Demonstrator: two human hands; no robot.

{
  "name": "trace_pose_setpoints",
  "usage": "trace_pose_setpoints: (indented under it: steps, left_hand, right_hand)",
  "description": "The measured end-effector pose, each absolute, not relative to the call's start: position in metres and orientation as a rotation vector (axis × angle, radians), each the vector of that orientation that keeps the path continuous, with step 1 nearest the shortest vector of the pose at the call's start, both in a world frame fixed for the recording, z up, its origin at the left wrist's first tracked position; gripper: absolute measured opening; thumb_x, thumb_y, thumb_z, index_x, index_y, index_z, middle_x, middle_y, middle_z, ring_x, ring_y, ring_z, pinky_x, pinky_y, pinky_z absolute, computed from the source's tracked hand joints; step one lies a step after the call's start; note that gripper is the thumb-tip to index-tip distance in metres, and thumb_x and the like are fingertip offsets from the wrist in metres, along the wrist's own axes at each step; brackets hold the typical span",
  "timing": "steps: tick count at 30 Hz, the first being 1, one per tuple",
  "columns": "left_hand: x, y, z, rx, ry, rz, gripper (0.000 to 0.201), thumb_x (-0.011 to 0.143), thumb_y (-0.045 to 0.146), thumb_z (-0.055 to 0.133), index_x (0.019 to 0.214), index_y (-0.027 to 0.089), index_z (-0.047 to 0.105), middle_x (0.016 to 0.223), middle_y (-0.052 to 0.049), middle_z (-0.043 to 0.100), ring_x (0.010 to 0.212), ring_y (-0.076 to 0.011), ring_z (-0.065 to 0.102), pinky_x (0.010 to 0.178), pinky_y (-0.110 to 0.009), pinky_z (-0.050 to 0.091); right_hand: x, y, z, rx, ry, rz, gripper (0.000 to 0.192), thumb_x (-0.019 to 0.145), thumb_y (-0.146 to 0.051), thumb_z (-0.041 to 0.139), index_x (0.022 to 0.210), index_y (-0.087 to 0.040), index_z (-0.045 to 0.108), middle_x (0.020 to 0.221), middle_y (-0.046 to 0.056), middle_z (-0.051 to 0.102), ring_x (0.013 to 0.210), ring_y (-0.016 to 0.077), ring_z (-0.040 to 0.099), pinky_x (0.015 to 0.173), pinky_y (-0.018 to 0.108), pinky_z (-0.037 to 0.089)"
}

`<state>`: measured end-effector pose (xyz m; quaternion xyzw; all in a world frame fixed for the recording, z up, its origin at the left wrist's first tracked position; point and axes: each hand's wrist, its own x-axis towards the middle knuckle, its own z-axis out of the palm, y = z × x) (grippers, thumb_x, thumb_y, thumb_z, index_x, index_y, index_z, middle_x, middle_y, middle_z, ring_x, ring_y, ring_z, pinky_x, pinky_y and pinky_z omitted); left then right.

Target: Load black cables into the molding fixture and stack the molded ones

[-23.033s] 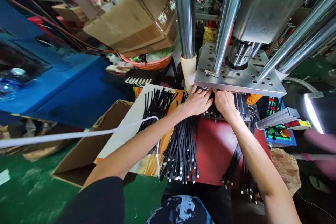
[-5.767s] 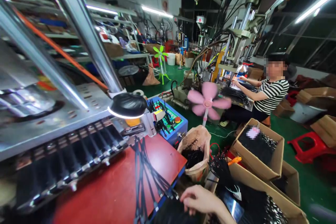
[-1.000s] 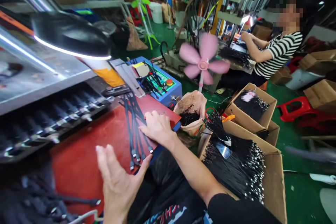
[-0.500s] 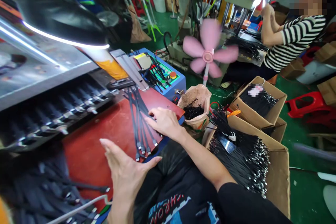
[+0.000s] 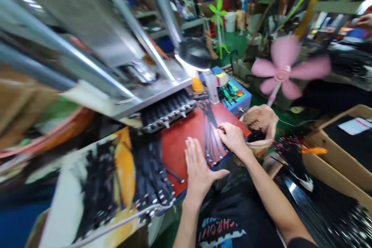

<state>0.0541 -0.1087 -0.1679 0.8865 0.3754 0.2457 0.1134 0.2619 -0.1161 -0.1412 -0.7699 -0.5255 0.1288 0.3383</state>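
Observation:
A fanned group of black cables with metal plug ends lies on the red work surface. At its right side is my right hand, fingers curled together on a cable, with a plug end showing just below. My left hand is raised over the front of the surface, left of the cables. Its fingers are stretched, its thumb points right, and it holds nothing. More black cables are piled left of the red surface.
Behind the surface stand a metal-framed machine, a black lamp and a blue control box. To the right are a paper sack, a pink fan and cardboard boxes of cables. A yellow strip lies left.
The view has swung left, bringing more machine frame and cable piles into sight. Both hands keep nearly the same poses beside the cables. The person in stripes is mostly out of view.

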Motion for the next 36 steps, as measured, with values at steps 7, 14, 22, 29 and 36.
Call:
trace_pose_setpoints:
  steps: [7, 14, 22, 29, 36]
  left_hand:
    - [0.058, -0.115, -0.166, 2.64, 1.138, 0.656, 0.145, 0.068, 0.082, 0.083, 0.17, 0.009, 0.011, 0.172, -0.033, 0.027, 0.161, -0.0482, 0.029, 0.128, -0.068, 0.031]
    - [0.059, -0.116, -0.166, 2.619, 1.152, 0.602, 0.134, 0.068, 0.077, 0.086, 0.168, 0.013, 0.024, 0.171, -0.03, 0.033, 0.158, -0.0471, 0.035, 0.128, -0.068, 0.031]
    - [0.059, -0.117, -0.165, 2.605, 1.166, 0.605, 0.129, 0.07, 0.078, 0.085, 0.165, 0.012, 0.029, 0.168, -0.029, 0.038, 0.158, -0.0451, 0.037, 0.129, -0.067, 0.031]
    - [0.058, -0.115, -0.165, 2.597, 1.148, 0.629, 0.122, 0.068, 0.068, 0.092, 0.162, 0.013, 0.036, 0.166, -0.026, 0.044, 0.156, -0.0441, 0.04, 0.129, -0.068, 0.032]
    - [0.053, -0.118, -0.15, 2.27, 1.195, 0.942, 0.054, 0.087, 0.045, 0.085, 0.131, 0.019, 0.066, 0.144, -0.016, 0.064, 0.139, -0.0349, 0.059, 0.115, -0.053, 0.052]
  right_hand:
    - [0.263, -0.117, -0.151, -1.982, -1.395, 0.293, 0.027, 0.104, -0.032, 0.053, 0.111, -0.024, 0.078, 0.104, 0.005, 0.08, 0.095, 0.0225, 0.074, 0.081, 0.031, 0.049]
    - [0.264, -0.119, -0.156, -1.985, -1.407, 0.261, 0.029, 0.104, -0.038, 0.051, 0.109, -0.026, 0.077, 0.104, 0.005, 0.08, 0.095, 0.0233, 0.074, 0.08, 0.032, 0.049]
    - [0.264, -0.119, -0.157, -1.976, -1.416, 0.242, 0.03, 0.104, -0.039, 0.051, 0.109, -0.025, 0.077, 0.103, 0.006, 0.08, 0.093, 0.023, 0.073, 0.077, 0.032, 0.047]
    - [0.264, -0.119, -0.156, -1.958, -1.42, 0.242, 0.03, 0.105, -0.038, 0.051, 0.108, -0.023, 0.077, 0.104, 0.005, 0.08, 0.093, 0.0226, 0.073, 0.077, 0.031, 0.046]
    - [0.266, -0.119, -0.159, -1.952, -1.423, 0.234, 0.03, 0.104, -0.037, 0.051, 0.11, -0.023, 0.078, 0.102, 0.006, 0.08, 0.092, 0.0224, 0.072, 0.076, 0.031, 0.046]
